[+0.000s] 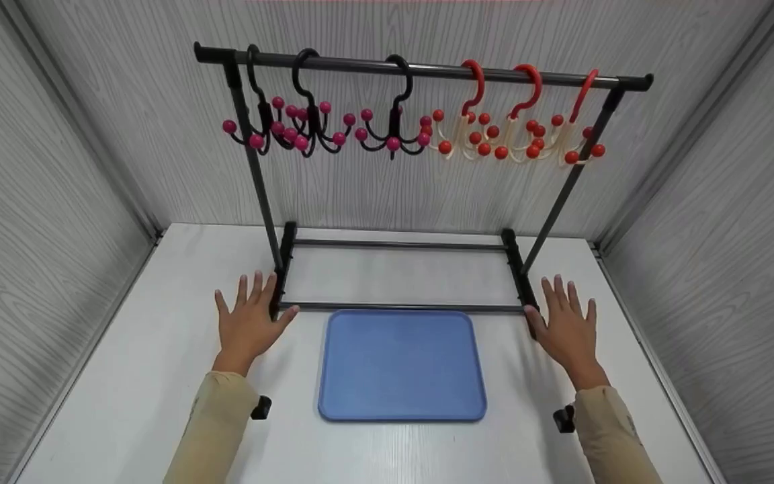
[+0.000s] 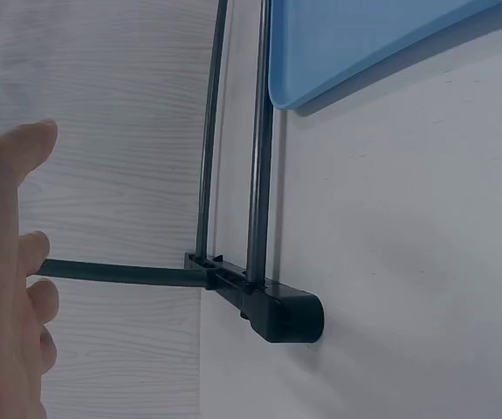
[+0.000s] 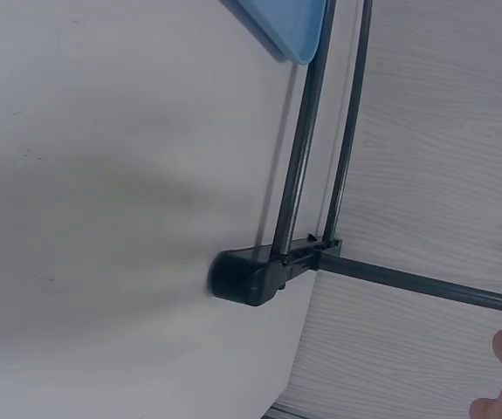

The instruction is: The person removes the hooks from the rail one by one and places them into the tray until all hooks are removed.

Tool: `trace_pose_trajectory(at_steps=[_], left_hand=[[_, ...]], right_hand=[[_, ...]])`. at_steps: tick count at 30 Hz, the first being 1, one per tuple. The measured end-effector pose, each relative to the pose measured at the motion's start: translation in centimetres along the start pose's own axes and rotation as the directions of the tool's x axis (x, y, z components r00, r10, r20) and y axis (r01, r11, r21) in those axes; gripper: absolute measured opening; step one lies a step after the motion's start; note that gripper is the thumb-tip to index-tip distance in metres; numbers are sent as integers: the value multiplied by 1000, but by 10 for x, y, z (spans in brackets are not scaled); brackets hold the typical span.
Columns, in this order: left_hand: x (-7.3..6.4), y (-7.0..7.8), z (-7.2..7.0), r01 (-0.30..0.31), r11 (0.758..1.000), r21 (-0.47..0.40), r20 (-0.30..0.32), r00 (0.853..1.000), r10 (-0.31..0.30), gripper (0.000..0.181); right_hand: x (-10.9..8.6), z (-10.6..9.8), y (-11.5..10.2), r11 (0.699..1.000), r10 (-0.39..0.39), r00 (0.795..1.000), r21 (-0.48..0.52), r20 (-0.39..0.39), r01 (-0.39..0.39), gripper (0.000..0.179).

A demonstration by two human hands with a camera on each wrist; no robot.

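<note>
My left hand (image 1: 247, 329), fingers spread, is beside the left foot of a dark garment rack (image 1: 407, 307) and holds nothing. On the other side my right hand (image 1: 568, 329) has its fingers spread near the rack's right foot, also without a thing in it. Both wrist views show a gap between hand and foot. From the rack's top bar hang several hook hangers: black ones with pink ball tips (image 1: 394, 124) on the left, cream ones with red hooks and red ball tips (image 1: 527, 101) on the right. A blue tray (image 1: 402, 366) lies flat in front of the rack.
The rack stands on a white table (image 1: 400, 450) against a grey wood-grain back wall (image 1: 387, 195). Similar panels enclose the left side (image 1: 44, 202) and right side (image 1: 716, 202). The tray's back edge lies close to the rack's front lower bar.
</note>
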State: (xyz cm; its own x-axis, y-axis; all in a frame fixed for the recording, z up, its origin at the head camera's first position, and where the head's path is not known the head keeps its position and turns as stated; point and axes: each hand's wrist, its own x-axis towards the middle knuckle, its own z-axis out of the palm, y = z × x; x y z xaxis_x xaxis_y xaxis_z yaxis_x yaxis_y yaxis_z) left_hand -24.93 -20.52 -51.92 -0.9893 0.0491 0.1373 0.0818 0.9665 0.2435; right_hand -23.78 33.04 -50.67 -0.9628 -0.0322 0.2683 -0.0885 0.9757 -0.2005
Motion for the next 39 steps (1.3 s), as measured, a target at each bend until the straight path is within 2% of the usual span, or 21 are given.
trace_pose_trajectory(at_steps=[3, 8, 12, 15, 20, 24, 26, 28, 31, 33, 35, 39], left_hand=[[6, -1, -2, 18, 1000, -26, -2, 1000, -18, 87], [20, 2, -10, 53, 988, -147, -28, 998, -58, 88], [32, 3, -19, 77, 967, -241, -36, 995, -88, 91], [41, 1, -27, 109, 937, -332, -27, 992, -125, 92], [54, -3, -39, 186, 842, -506, 23, 979, -203, 91], [63, -3, -44, 244, 771, -588, 64, 965, -256, 94], [67, -3, -47, 253, 729, -636, 71, 960, -271, 96], [71, -3, -50, 249, 673, -696, 73, 958, -278, 97], [78, -3, -57, 216, 575, -789, 71, 962, -263, 96], [82, -3, -62, 195, 528, -826, 70, 966, -247, 95], [87, -3, -67, 180, 500, -847, 66, 969, -237, 95], [96, -2, -76, 170, 475, -863, 60, 970, -237, 94]], right_hand=[[6, -7, 0, 999, 2, 1000, 32, -20, -2, 72], [13, -23, 4, 998, 11, 998, 70, -54, -7, 72], [19, -34, 9, 995, 15, 997, 94, -71, -9, 71], [23, -40, 11, 992, 13, 997, 125, -80, -2, 70], [29, -49, 16, 980, 29, 992, 197, -126, -4, 67], [36, -65, 21, 961, 71, 984, 276, -163, -24, 66], [42, -75, 23, 947, 98, 978, 320, -183, -35, 66], [47, -85, 24, 929, 121, 972, 368, -204, -39, 67], [53, -98, 25, 913, 147, 966, 406, -215, -48, 67], [55, -106, 25, 910, 158, 963, 411, -216, -57, 67], [58, -114, 24, 913, 168, 961, 403, -217, -69, 68], [65, -131, 20, 902, 183, 958, 425, -222, -73, 68]])
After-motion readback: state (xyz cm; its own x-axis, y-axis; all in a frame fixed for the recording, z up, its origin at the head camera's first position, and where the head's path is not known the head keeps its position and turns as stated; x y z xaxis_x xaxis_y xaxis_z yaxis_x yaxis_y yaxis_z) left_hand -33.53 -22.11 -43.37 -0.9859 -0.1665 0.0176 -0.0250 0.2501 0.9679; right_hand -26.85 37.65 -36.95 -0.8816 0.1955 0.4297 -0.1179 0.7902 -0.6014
